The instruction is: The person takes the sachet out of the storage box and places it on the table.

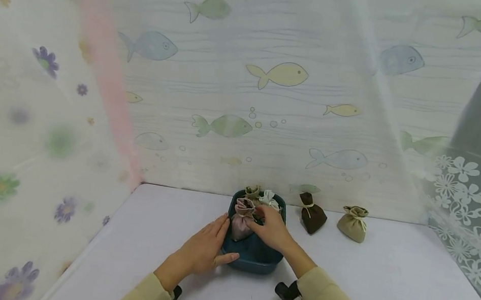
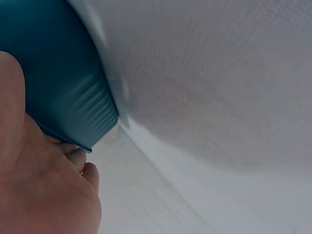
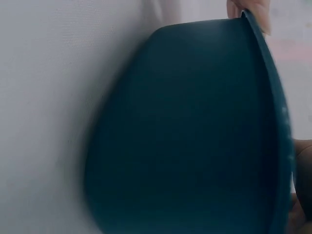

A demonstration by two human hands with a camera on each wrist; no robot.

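A teal tub point(image 1: 252, 260) stands on the white table point(image 1: 386, 293) near the back wall. In it stand a pink pouch point(image 1: 241, 218), a white pouch point(image 1: 270, 200) and a tan pouch point(image 1: 253, 191). My right hand point(image 1: 263, 223) reaches into the tub from the right, its fingers curled against the pink pouch's side. My left hand point(image 1: 211, 244) lies flat against the tub's left wall, thumb at the front rim. The left wrist view shows my left hand point(image 2: 44, 190) under the rim of the tub point(image 2: 53, 83). The tub's outer wall point(image 3: 195, 136) fills the right wrist view.
A dark brown pouch point(image 1: 312, 214) and an olive pouch point(image 1: 353, 223) stand on the table to the right of the tub. A fish-print sheet point(image 1: 253, 95) hangs at the back. Flower-print curtains close in the left point(image 1: 16, 139) and right point(image 1: 477, 204) sides.
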